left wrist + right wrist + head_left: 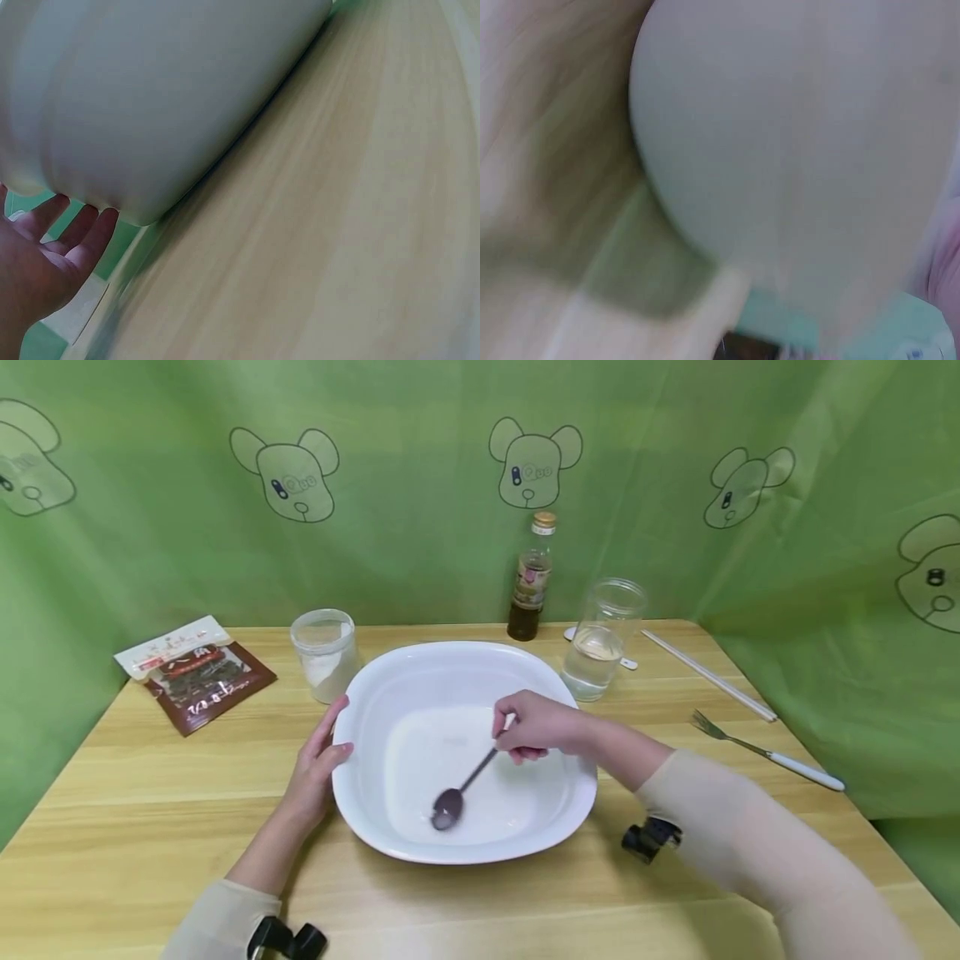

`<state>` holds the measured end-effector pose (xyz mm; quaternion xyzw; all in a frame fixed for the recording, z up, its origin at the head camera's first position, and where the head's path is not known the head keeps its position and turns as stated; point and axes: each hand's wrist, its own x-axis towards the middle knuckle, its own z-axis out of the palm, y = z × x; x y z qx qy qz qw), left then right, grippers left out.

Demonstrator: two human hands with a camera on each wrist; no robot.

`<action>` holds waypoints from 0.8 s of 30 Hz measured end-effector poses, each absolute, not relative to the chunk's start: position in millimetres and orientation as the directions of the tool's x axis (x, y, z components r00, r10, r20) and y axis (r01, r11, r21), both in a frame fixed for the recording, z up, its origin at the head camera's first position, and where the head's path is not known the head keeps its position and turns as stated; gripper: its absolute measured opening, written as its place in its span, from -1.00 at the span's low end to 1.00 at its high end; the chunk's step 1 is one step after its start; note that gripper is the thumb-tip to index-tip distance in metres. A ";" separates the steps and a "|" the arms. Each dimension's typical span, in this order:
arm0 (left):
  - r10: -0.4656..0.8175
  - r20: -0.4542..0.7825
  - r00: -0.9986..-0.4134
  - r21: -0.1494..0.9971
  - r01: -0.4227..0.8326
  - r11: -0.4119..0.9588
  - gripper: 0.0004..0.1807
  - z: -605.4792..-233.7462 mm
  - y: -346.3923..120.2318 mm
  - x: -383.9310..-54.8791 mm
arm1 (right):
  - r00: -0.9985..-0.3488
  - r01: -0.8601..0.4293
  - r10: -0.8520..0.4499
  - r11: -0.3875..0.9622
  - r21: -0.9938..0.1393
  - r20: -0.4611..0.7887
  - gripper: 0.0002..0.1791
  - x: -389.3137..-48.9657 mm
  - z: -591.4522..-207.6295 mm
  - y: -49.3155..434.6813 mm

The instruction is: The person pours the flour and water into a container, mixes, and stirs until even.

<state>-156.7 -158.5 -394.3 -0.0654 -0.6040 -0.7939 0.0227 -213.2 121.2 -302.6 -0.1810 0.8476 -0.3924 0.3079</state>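
A large white basin (465, 853) stands on the wooden table. My left hand (315, 768) holds its left side, thumb tip over the rim; in the left wrist view the fingertips (105, 217) touch its outer wall from below. Over the basin's right half my right hand (536, 727) pinches the handle of a dark spoon (447, 810). The spoon slants down to the left, its bowl low over the basin floor. Whether the pale floor bears any white powder, I cannot tell. In the right wrist view only the basin's blurred outside (780, 135) shows, not the spoon.
Behind the basin are a jar of white powder (327, 664), a brown food packet (198, 681), a bottle of dark liquid (529, 589) and a glass of water (596, 660). At right lie white chopsticks (708, 675) and a fork (772, 753). A green curtain (420, 527) hangs behind.
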 end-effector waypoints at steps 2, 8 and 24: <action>0.044 0.127 -0.991 0.958 0.111 -0.265 -0.33 -394.6 -158.4 -156.8 | -0.732 -0.093 -0.550 0.666 -0.740 -0.403 -0.94 -213.6 -295.7 137.2; 0.046 0.152 -0.987 0.954 0.134 -0.267 -0.33 -395.1 -158.7 -156.9 | -0.788 -0.240 -0.509 0.773 -0.588 -0.347 -0.94 -221.3 -272.9 167.4; 0.047 0.166 -0.985 0.949 0.146 -0.278 -0.32 -396.7 -158.9 -159.0 | -0.951 -0.108 -0.290 0.638 -0.763 -0.108 -0.91 -262.4 -311.2 111.3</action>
